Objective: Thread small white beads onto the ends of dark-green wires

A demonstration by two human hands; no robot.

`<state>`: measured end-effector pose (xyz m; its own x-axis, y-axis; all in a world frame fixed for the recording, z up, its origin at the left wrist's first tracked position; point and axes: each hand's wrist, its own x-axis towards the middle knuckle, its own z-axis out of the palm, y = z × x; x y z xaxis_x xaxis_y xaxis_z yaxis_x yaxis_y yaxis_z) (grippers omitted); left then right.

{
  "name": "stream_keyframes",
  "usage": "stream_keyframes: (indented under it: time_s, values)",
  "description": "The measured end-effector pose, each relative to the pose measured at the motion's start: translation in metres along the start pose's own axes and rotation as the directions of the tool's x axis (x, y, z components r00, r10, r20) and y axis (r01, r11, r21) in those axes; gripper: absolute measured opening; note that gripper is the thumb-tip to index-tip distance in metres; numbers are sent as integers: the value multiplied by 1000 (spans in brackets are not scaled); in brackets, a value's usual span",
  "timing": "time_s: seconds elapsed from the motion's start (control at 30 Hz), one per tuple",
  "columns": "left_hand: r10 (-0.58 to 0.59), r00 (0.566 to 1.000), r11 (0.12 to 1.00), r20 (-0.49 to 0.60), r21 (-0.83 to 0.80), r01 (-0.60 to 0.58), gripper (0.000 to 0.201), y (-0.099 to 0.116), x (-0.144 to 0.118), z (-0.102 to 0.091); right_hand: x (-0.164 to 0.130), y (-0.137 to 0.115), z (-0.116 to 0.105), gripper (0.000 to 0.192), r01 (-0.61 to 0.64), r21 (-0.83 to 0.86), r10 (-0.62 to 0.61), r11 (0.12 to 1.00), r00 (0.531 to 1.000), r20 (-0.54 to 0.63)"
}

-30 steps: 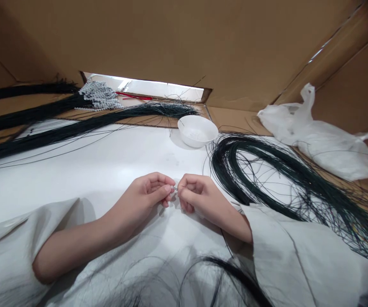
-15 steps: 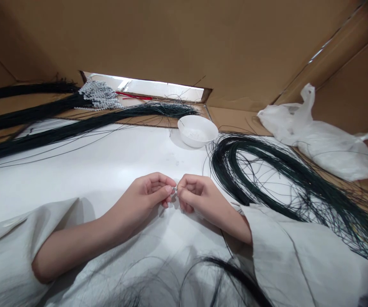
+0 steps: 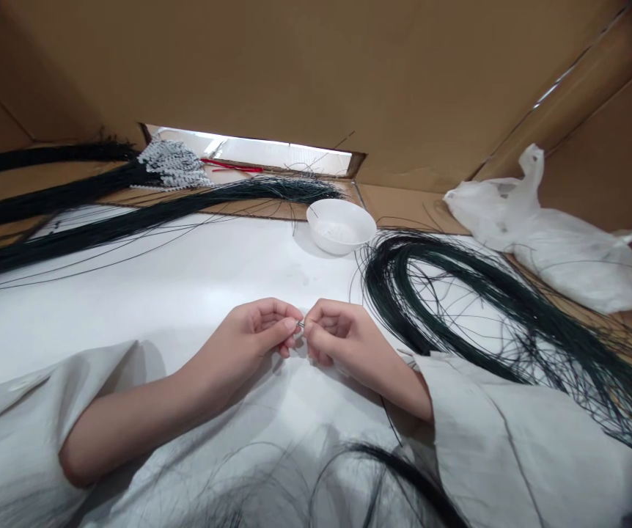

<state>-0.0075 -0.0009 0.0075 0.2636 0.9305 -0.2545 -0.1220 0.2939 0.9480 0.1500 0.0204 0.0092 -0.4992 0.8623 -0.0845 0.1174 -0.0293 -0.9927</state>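
My left hand (image 3: 264, 328) is closed in a pinch, thumb against forefinger. Facing it, almost touching, my right hand (image 3: 335, 330) pinches as well. A short bit of a thin dark strand (image 3: 300, 323) shows in the narrow gap between the fingertips, and both hands grip it. Whether anything tiny sits on the strand is too small to tell. Under my right wrist a dark strand (image 3: 390, 422) runs down toward my lap. Beyond the hands stands a white bowl (image 3: 341, 238) with small whitish bits inside.
To the right, a looped bundle of dark green strands (image 3: 382, 286) lies on the white table (image 3: 195, 293). Behind it rests a white plastic bag (image 3: 580, 257). More dark bundles (image 3: 129, 224) and white beaded ends (image 3: 173, 163) lie at left, before a cardboard wall (image 3: 272, 66).
Both hands keep their pinch at nearly the same spot. The whole view has shifted very slightly; the bowl, bundles and bag stay in place.
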Motion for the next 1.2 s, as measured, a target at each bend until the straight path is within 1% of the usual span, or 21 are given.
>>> stream_keyframes:
  time_s: [0.17,0.37,0.47,0.6,0.73,0.93,1.1,1.2]
  values:
    - [-11,1000,999,5,-40,11,9,0,1,0,0,0,0,10,0,-3,0,1000,1000,3]
    - [-5,1000,999,6,-33,5,10,0,1,-1,0,0,0,9,-4,6,3,1000,1000,5]
    - [10,1000,1000,-13,18,-10,10,0,0,1,0,0,0,9,-6,3,6,1000,1000,-5]
    - [53,997,987,-48,153,-45,8,1,-2,3,-1,1,1,9,-6,1,6,1000,1000,-15]
    - [115,993,961,-38,258,-102,8,2,-3,4,-1,1,1,7,-15,-5,14,1000,1000,-22]
    - [122,992,955,-23,275,-111,7,2,-3,3,-1,1,1,8,-34,-6,34,999,999,-25]
    - [152,988,938,-7,315,-143,7,1,-2,2,0,3,0,8,-20,23,19,1000,1000,24]
    - [169,986,932,0,326,-160,7,0,-2,2,1,5,0,6,-16,31,15,999,999,31]
